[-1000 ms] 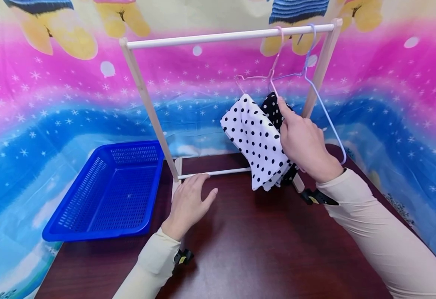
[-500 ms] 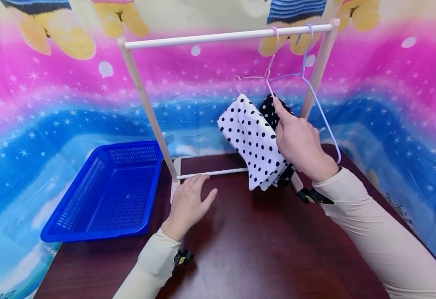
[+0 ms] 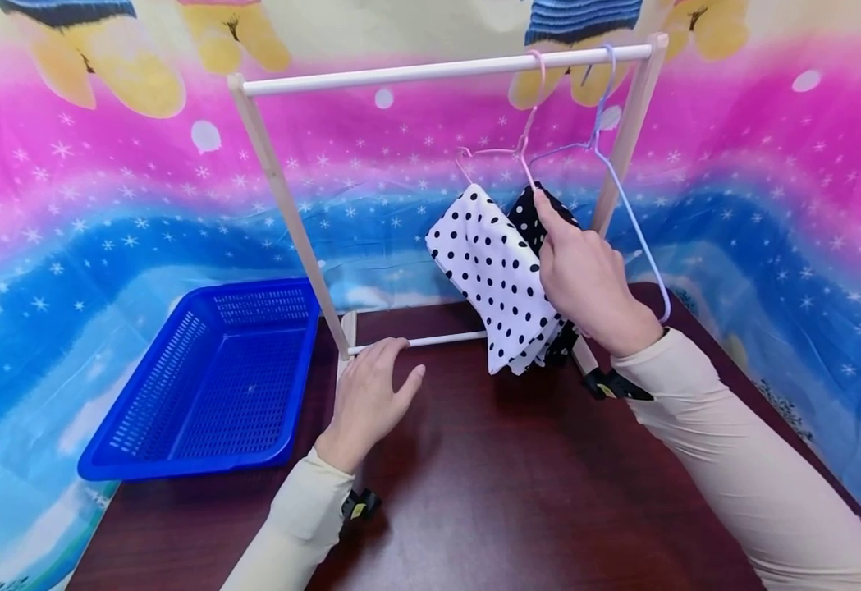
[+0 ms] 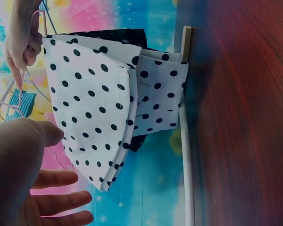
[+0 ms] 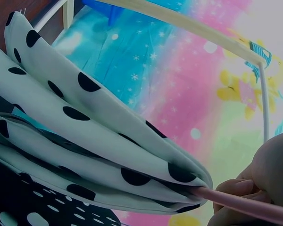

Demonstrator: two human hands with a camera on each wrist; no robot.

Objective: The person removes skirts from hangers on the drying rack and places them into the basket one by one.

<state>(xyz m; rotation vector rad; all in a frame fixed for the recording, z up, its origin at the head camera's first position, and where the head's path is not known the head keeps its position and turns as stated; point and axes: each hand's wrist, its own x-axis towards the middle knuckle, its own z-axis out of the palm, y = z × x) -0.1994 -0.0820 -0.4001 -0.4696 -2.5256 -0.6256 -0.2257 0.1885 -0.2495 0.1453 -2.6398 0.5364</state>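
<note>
A white cloth with black dots hangs folded over the pink hanger, whose hook sits on the rack's top rail. My right hand holds the pink hanger's right arm, its index finger lying along the wire toward the neck. In the right wrist view the pink wire runs from the cloth's folds past my curled fingers. Behind the white cloth shows a black cloth with white dots. My left hand, fingers extended and thumb apart, is by the left end of the rack's lower bar.
To the right of the pink hanger, a lilac hanger hooks over the same rail. A blue perforated basket stands left of the rack on the dark wooden table. A printed backdrop surrounds the table.
The pink hanger and white cloth have shifted slightly left along the rail together with my right hand. The left hand stays by the lower bar.
</note>
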